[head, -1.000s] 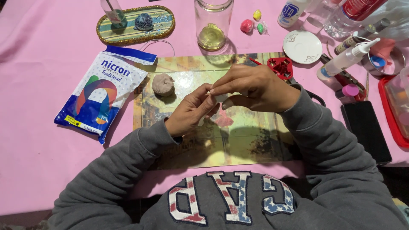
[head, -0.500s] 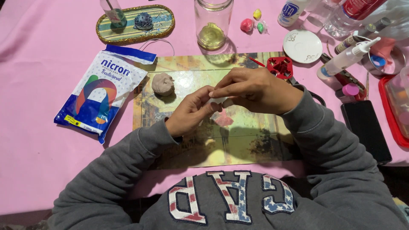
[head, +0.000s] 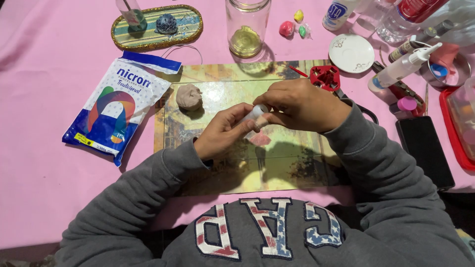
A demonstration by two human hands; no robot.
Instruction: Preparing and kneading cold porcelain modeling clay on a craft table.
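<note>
Both my hands meet over a picture-printed work mat [head: 222, 170]. My left hand [head: 222, 132] and my right hand [head: 303, 104] pinch a small white cylinder [head: 258, 112] between their fingertips. Just below it, a flat pink piece of clay [head: 260, 140] lies on the mat, partly shaded by my fingers. A beige lump of clay [head: 189, 96] rests on the mat's far left corner, apart from my hands.
A white-and-blue clay bag [head: 121, 106] lies left of the mat. Behind are an oval glittered tray [head: 193, 24], a glass jar [head: 247, 27], small coloured balls [head: 287, 28], a red cutter [head: 325, 76], a white lid [head: 351, 53]. Right: squeeze bottle [head: 403, 66], black phone [head: 425, 148], red tray [head: 457, 133].
My hands stay joined above the pink piece. The fingers have shifted slightly around the white cylinder, which now shows more clearly between them.
</note>
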